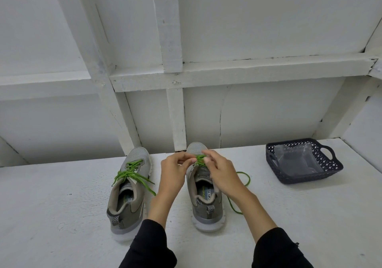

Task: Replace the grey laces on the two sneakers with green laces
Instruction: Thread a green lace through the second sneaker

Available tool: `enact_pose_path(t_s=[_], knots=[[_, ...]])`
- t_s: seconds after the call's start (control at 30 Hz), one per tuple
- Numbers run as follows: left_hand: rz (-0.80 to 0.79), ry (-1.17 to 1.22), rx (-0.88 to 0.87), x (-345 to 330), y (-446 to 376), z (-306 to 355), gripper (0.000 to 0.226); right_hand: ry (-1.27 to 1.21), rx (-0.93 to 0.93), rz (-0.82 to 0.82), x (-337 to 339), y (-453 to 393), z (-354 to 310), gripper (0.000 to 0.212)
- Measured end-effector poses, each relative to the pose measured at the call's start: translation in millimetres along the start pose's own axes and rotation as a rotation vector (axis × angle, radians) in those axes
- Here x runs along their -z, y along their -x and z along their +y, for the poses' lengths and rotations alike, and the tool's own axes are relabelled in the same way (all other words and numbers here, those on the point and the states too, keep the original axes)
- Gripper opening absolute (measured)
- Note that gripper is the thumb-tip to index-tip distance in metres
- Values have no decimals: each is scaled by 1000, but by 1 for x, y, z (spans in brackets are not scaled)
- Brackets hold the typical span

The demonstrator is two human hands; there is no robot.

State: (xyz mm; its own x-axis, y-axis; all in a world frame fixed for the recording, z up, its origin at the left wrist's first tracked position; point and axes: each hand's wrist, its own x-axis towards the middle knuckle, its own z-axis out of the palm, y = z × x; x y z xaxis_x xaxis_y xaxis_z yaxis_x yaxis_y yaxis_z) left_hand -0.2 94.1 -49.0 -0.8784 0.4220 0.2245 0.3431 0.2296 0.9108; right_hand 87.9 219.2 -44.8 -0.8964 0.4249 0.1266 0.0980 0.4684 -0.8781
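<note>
Two grey sneakers stand side by side on a white table, toes pointing away from me. The left sneaker [129,193] carries a green lace [132,173] threaded through its eyelets, ends lying loose. Over the right sneaker [204,201] both hands work near the toe end. My left hand [175,170] pinches a green lace [200,160] at the lower eyelets. My right hand [221,172] pinches the same lace from the other side. A long free end of it loops over the table to the right of the shoe. The hands hide most of the lacing.
A dark openwork plastic basket [330,169] with clear plastic inside stands at the right rear of the table [62,205]. A white panelled wall with wooden battens rises directly behind the shoes.
</note>
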Motion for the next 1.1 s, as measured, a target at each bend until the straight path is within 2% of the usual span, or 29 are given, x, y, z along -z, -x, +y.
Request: enact_pose_path(t_s=[0.07, 0.17, 0.33, 0.4, 0.47, 0.53, 0.7, 1.1], knots=[[-3, 7, 12, -2, 0, -2, 5, -4, -27, 11, -2, -2, 3, 18], [-95, -91, 83, -4, 6, -7, 10, 100, -15, 179, 1, -4, 14, 15], [-99, -114, 163, -4, 9, -18, 5, 182, -17, 202, -8, -2, 20, 14], [-61, 96, 330, -2, 9, -24, 10, 199, 8, 188, -13, 0, 20, 11], [-64, 417, 518, 2, 11, -26, 13, 213, 31, 162, -18, 1, 19, 8], [-104, 646, 606, 8, 14, -26, 13, 237, 41, 150, -21, 0, 16, 9], [-127, 798, 640, 13, 16, -31, 15, 368, 82, 112, -27, -5, 8, 16], [-146, 727, 648, 5, 10, -31, 19, 382, 129, 162, -27, -1, 14, 19]])
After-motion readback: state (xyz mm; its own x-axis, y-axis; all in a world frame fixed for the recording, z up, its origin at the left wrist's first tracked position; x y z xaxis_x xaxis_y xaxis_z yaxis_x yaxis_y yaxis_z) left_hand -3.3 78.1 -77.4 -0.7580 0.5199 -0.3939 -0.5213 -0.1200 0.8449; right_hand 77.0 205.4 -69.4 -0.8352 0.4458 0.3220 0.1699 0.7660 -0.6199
